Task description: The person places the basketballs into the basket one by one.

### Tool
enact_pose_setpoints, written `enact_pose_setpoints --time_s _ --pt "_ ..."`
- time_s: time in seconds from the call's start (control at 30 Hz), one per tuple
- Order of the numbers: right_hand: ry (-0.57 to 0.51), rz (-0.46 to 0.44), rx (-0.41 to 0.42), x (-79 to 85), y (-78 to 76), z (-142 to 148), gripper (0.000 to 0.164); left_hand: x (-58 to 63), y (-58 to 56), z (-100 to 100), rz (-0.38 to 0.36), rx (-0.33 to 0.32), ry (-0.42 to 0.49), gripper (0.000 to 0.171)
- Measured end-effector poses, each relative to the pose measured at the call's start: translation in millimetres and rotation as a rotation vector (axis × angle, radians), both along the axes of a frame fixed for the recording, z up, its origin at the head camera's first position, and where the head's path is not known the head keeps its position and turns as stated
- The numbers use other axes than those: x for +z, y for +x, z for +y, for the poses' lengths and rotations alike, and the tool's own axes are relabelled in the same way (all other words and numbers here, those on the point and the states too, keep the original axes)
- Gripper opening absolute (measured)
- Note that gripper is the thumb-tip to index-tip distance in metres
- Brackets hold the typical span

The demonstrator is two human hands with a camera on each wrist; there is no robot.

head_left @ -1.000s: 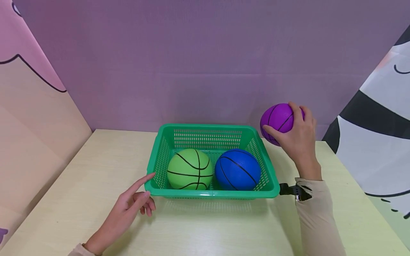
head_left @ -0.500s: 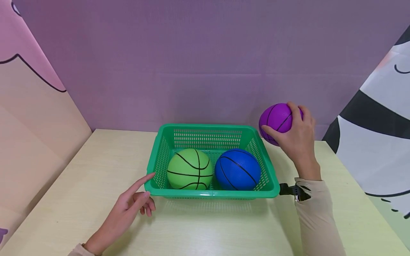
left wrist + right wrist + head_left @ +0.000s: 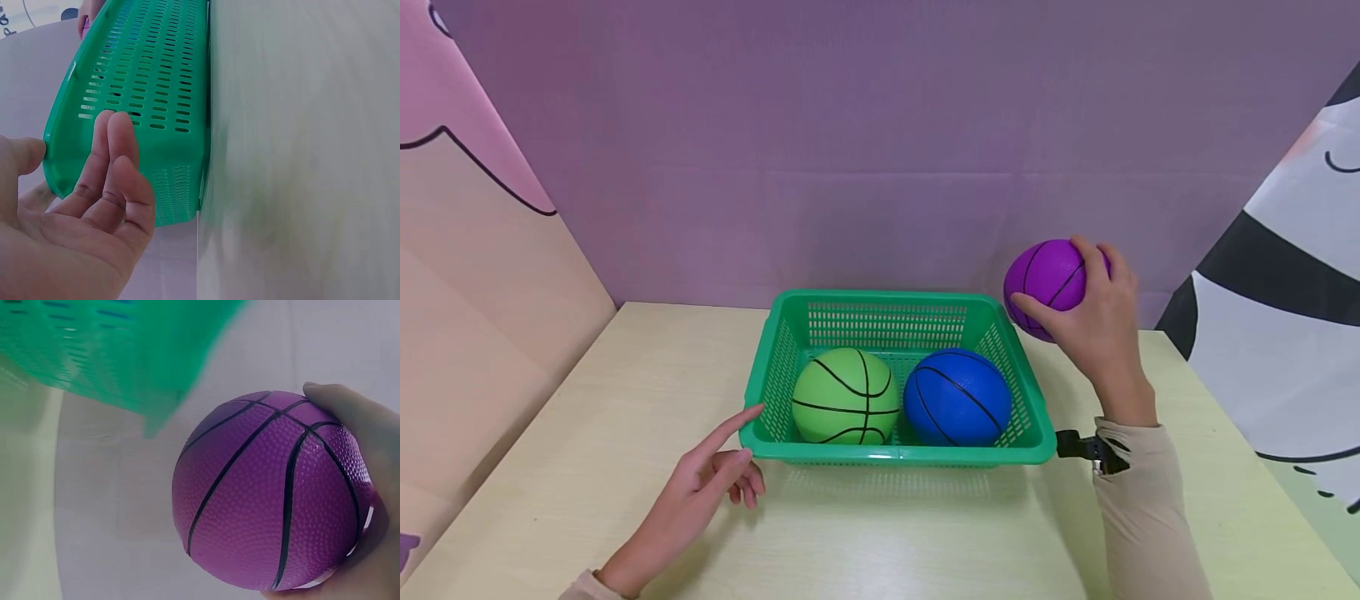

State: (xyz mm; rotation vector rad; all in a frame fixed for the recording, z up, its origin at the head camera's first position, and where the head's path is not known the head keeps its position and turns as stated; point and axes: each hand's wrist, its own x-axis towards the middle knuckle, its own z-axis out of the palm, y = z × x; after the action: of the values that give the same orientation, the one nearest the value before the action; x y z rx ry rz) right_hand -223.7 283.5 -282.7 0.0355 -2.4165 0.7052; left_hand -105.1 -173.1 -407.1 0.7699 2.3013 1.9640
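In the head view my right hand (image 3: 1101, 329) grips a purple mini basketball (image 3: 1051, 287), thumb on the near side and fingers over its top and right. The ball is held up beyond the right rim of a green plastic basket (image 3: 895, 455); the right wrist view shows this purple ball (image 3: 269, 494) apart from the basket. My left hand (image 3: 700, 492) touches the basket's near left corner, index finger straight along the rim and thumb at the front edge. In the left wrist view the other fingers (image 3: 122, 134) lie loosely bent by the perforated outer wall.
Inside the basket sit a light green basketball (image 3: 842, 396) on the left and a blue basketball (image 3: 958, 398) on the right. The pale wooden table (image 3: 865, 542) ends at a purple backdrop (image 3: 865, 167). Printed panels (image 3: 1277, 358) flank both sides.
My right hand has shifted the purple ball very slightly left and up. The left hand, the basket and the two balls in it stay where they were.
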Motion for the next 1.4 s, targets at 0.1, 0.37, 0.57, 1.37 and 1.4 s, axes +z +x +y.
enact_pose_setpoints --time_s 0.1,0.37,0.57,1.37,1.4 --pt "-0.015 0.017 0.016 6.1 5.8 -0.6 0.092 0.1 -0.1 0.1 -0.015 0.006 -0.010 0.049" --pt "-0.027 0.102 0.072 23.9 22.9 -13.4 0.091 -0.2 -0.5 0.1 -0.019 0.003 -0.024 0.049" --pt "-0.016 0.155 0.157 29.0 32.2 -36.9 0.090 -0.9 1.1 -0.4 -0.034 0.009 -0.013 0.049" --pt "0.047 0.308 0.412 -29.5 22.3 -135.6 0.095 -0.4 -1.9 0.2 -0.013 -0.024 -0.002 0.050" --pt "0.046 0.319 0.414 -30.8 21.9 -137.4 0.095 0.3 -1.9 0.0 -0.012 -0.027 -0.003 0.050"
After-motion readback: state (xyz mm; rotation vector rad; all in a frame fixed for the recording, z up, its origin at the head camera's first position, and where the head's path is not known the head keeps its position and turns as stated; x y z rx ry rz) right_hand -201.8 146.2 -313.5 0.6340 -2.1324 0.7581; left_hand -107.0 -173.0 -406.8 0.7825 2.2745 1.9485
